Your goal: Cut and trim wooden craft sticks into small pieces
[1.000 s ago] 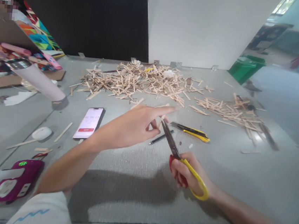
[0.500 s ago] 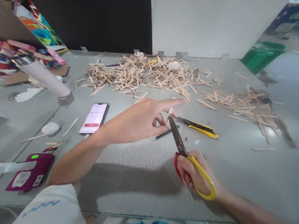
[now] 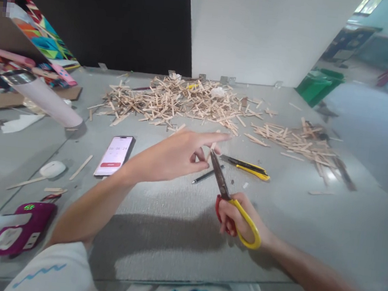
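Observation:
My left hand pinches a short wooden stick between thumb and middle finger, with the index finger stretched out. My right hand grips red-and-yellow scissors, whose blades are shut against the stick's lower end. Just beyond lie a yellow utility knife and a dark pen on the grey table. A big heap of wooden sticks covers the far side.
A second heap of sticks lies at the right. A phone, a white mouse-like object, a magenta device and a white tube sit at the left. A green bin stands behind the table.
The hands have kept the same pose, stick held at the scissor blades. Only the view has shifted slightly with my head.

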Demonstrator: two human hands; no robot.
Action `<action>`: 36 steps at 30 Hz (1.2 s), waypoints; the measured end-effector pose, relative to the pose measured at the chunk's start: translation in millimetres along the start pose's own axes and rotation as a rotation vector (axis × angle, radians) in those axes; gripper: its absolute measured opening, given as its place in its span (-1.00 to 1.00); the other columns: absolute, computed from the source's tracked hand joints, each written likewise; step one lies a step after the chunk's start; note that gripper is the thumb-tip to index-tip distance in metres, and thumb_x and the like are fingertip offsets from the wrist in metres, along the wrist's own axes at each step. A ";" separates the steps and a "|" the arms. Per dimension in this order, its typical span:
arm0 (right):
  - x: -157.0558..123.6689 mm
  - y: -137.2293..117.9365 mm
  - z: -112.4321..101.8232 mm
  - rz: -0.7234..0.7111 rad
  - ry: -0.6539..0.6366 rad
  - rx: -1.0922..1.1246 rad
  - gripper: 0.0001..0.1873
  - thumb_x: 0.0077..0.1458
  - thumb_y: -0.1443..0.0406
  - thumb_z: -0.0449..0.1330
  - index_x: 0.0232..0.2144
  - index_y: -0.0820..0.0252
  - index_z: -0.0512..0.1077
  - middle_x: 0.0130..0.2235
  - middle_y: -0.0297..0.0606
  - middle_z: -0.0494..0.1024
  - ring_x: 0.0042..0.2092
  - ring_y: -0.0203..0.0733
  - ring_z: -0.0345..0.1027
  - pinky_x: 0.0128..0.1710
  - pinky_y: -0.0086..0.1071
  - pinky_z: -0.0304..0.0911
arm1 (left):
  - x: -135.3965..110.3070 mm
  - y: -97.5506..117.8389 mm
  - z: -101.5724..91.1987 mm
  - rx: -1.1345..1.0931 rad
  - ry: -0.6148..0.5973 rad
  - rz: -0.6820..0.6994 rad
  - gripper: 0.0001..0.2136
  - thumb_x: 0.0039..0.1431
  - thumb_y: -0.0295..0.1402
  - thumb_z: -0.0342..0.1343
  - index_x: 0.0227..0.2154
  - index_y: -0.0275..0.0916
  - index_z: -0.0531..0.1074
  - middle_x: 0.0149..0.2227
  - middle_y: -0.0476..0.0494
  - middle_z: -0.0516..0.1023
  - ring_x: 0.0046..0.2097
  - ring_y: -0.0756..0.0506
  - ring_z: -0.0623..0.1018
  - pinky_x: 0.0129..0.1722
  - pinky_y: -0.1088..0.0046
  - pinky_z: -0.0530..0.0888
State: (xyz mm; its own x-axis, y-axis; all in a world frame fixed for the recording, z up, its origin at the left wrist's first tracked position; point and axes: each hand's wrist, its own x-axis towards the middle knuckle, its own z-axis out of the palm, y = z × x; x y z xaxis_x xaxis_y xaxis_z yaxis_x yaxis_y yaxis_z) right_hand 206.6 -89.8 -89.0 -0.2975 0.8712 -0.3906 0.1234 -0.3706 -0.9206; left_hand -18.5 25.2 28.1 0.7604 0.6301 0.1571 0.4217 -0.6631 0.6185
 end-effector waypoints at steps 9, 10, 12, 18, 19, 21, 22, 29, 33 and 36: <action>-1.1 0.9 6.5 -0.022 0.051 -0.010 -0.25 0.06 -0.37 0.30 -0.66 0.10 0.28 -0.73 -0.41 0.29 -0.71 -0.37 0.21 -0.71 -0.53 0.07 | 2.0 -0.4 9.6 -0.081 0.062 -0.003 -0.35 0.39 -0.49 0.21 0.50 -0.12 0.31 0.15 -0.21 0.73 -0.19 -0.04 0.77 -0.14 0.48 0.62; -1.4 1.0 6.9 -0.033 0.055 -0.013 -0.24 0.06 -0.38 0.30 -0.66 0.10 0.27 -0.73 -0.42 0.28 -0.71 -0.37 0.21 -0.71 -0.53 0.06 | 2.3 -1.2 10.2 -0.089 0.062 0.003 -0.34 0.38 -0.50 0.22 0.50 -0.11 0.30 0.15 -0.20 0.73 -0.19 -0.04 0.77 -0.14 0.49 0.62; -2.4 1.2 6.9 -0.058 0.047 -0.024 -0.23 0.11 -0.38 0.26 -0.66 0.10 0.27 -0.73 -0.43 0.26 -0.72 -0.37 0.18 -0.71 -0.52 0.06 | 2.9 -2.7 10.6 -0.090 0.064 0.013 -0.32 0.36 -0.52 0.22 0.50 -0.09 0.30 0.15 -0.17 0.73 -0.18 -0.02 0.77 -0.12 0.50 0.62; -8.8 -3.9 5.5 -0.049 -0.020 -0.028 -0.18 0.18 -0.39 0.21 -0.71 0.10 0.26 -0.76 -0.42 0.23 -0.74 -0.38 0.13 -0.73 -0.51 0.03 | 1.6 -3.9 7.3 0.031 0.063 0.031 -0.34 0.35 -0.50 0.21 0.48 -0.05 0.35 0.04 -0.10 0.78 -0.26 0.00 0.71 -0.09 0.46 0.59; -10.1 -5.6 5.3 -0.049 -0.032 -0.034 -0.18 0.20 -0.38 0.21 -0.72 0.10 0.27 -0.77 -0.41 0.23 -0.74 -0.39 0.11 -0.73 -0.51 0.03 | 1.2 -3.6 6.2 0.058 0.058 0.032 -0.34 0.35 -0.49 0.21 0.48 -0.06 0.36 -0.01 -0.09 0.79 -0.27 0.00 0.70 -0.09 0.45 0.58; -12.3 -8.6 4.6 -0.049 -0.050 -0.042 -0.18 0.25 -0.35 0.18 -0.74 0.10 0.26 -0.77 -0.40 0.23 -0.75 -0.40 0.08 -0.73 -0.49 0.02 | 0.6 -2.8 3.8 0.095 0.040 0.032 -0.34 0.35 -0.48 0.20 0.48 -0.07 0.35 -0.10 -0.06 0.79 -0.30 0.00 0.67 -0.10 0.45 0.57; -13.1 -9.5 4.0 -0.045 -0.055 -0.040 -0.18 0.27 -0.34 0.18 -0.75 0.09 0.26 -0.78 -0.40 0.22 -0.75 -0.40 0.07 -0.74 -0.49 0.01 | 0.5 -2.4 2.4 0.108 0.031 0.035 -0.35 0.35 -0.47 0.20 0.48 -0.07 0.36 -0.13 -0.04 0.79 -0.31 0.00 0.65 -0.09 0.45 0.56; -13.2 -1.2 1.9 0.036 -0.134 0.022 -0.19 0.26 -0.34 0.17 -0.74 0.06 0.24 -0.81 -0.46 0.12 -0.78 -0.34 0.14 -0.77 -0.47 -0.07 | -1.3 -4.0 -6.4 0.217 -0.090 0.016 -0.39 0.38 -0.52 0.09 0.44 -0.01 0.42 0.09 -0.10 0.75 -0.29 -0.01 0.63 -0.04 0.44 0.50; -11.0 5.8 1.5 0.091 -0.207 0.086 -0.21 0.27 -0.32 0.15 -0.73 0.06 0.22 -0.84 -0.46 0.11 -0.80 -0.36 0.08 -0.79 -0.49 -0.16 | -3.1 -10.1 -8.1 0.264 -0.156 0.050 -0.38 0.40 -0.58 0.00 0.42 0.05 0.45 0.12 -0.10 0.74 -0.08 -0.12 0.67 0.07 0.37 0.44; -9.0 8.3 -0.5 0.093 -0.225 0.098 -0.24 0.28 -0.28 0.15 -0.73 0.06 0.23 -0.84 -0.46 0.13 -0.80 -0.35 0.10 -0.79 -0.50 -0.11 | -2.6 -12.9 -9.9 0.225 -0.172 0.046 -0.38 0.39 -0.57 0.03 0.41 0.08 0.47 0.13 -0.10 0.74 -0.10 -0.12 0.67 0.03 0.38 0.44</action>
State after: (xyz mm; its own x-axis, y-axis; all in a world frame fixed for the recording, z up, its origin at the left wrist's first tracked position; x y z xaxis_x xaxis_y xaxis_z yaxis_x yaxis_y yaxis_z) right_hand 210.8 -100.6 -93.2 -0.4940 0.7424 -0.4527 0.0713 -0.4843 -0.8720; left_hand -30.8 36.1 27.3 0.8460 0.5320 0.0364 0.4690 -0.7749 0.4238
